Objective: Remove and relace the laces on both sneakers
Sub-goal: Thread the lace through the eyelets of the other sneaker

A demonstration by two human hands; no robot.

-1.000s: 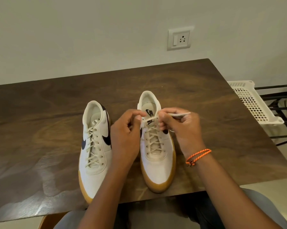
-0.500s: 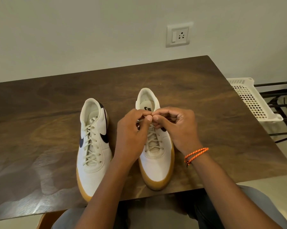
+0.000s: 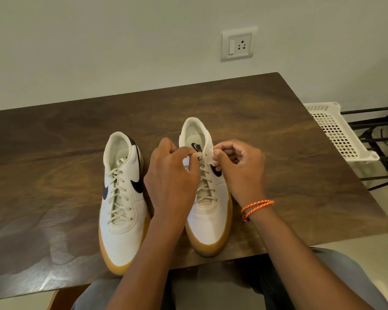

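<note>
Two white sneakers with gum soles and dark swooshes stand side by side on the wooden table (image 3: 54,157), toes toward me. The left sneaker (image 3: 123,198) is fully laced with cream laces (image 3: 119,189). Both hands work at the top of the right sneaker (image 3: 207,218). My left hand (image 3: 173,177) pinches the lace near the top eyelets on its left side, covering that part of the tongue. My right hand (image 3: 240,166) grips the shoe's right collar edge beside the tongue, fingers curled. The right sneaker's laces (image 3: 205,189) run crossed below the hands.
A white perforated plastic basket (image 3: 338,133) sits on a black metal rack (image 3: 381,142) just past the table's right edge. A wall socket (image 3: 237,44) is on the wall behind. My knees lie under the table's near edge.
The hands met at the tongue and have now drawn slightly apart. The lace end that stuck out from my right hand a second ago is no longer seen.
</note>
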